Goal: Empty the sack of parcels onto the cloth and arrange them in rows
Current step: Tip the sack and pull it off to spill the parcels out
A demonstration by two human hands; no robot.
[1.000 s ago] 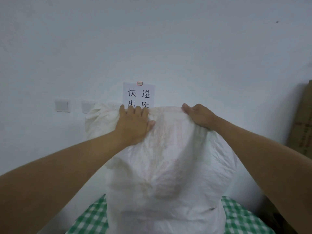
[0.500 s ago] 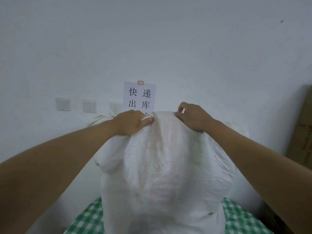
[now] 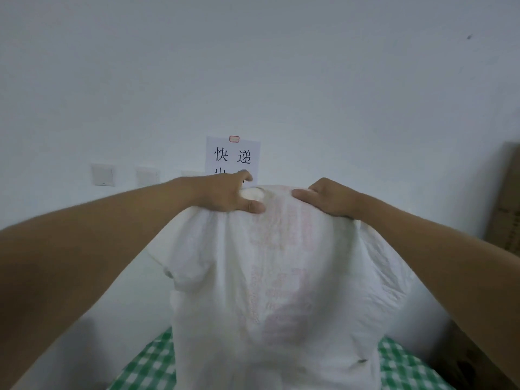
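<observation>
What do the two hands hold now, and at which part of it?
Both the left hand and the right hand grip the white sack by its top end, gathering the fabric.

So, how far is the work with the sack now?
Done: nothing visible yet; no parcels lie on the green checked cloth. In hand: left hand and right hand grip the top of the bulging white sack, standing on the cloth. Left: emptying it, arranging rows.
</observation>
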